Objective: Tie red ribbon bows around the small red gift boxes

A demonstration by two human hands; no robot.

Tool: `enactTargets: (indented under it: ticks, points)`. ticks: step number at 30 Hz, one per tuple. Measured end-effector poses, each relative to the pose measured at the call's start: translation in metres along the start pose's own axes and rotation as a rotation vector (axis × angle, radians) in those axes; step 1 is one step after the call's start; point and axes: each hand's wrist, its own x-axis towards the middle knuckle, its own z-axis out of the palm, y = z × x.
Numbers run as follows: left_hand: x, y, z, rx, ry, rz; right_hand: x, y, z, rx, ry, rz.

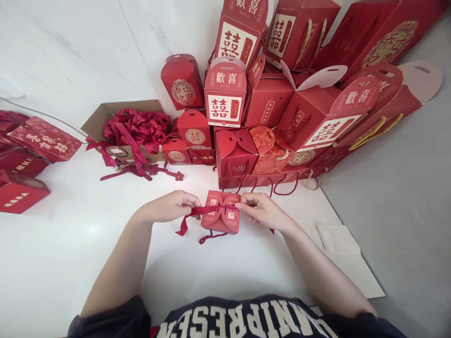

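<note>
Along the back of the white desk, red gift boxes pile up, printed 歡喜 and 囍. Beside them, a cardboard carton overflows with loose ribbons. Right in front of me, a small red box sits on the desk, also marked 歡喜, flaps closed. My left hand and right hand are pinching a red ribbon across its top!
</note>
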Motion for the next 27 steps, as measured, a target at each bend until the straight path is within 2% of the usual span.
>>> enactTargets:
  ticks: [4, 12, 18, 23, 27]
  points:
    - [0.003, 0.001, 0.002, -0.096, 0.019, 0.028, -0.001, -0.001, 0.000, 0.049, -0.012, 0.020]
    - [0.018, 0.004, 0.018, -0.005, 0.180, 0.035, 0.002, 0.005, 0.007, 0.027, 0.047, 0.028]
    - [0.023, 0.002, 0.022, -0.063, 0.159, 0.019, 0.002, 0.005, 0.016, -0.008, 0.077, 0.101]
    - [0.023, 0.004, 0.023, -0.046, 0.162, 0.008, 0.000, -0.002, 0.023, -0.208, 0.189, 0.112]
    - [0.025, 0.004, 0.023, -0.058, 0.161, 0.019, 0.000, -0.003, 0.025, -0.274, 0.201, 0.131]
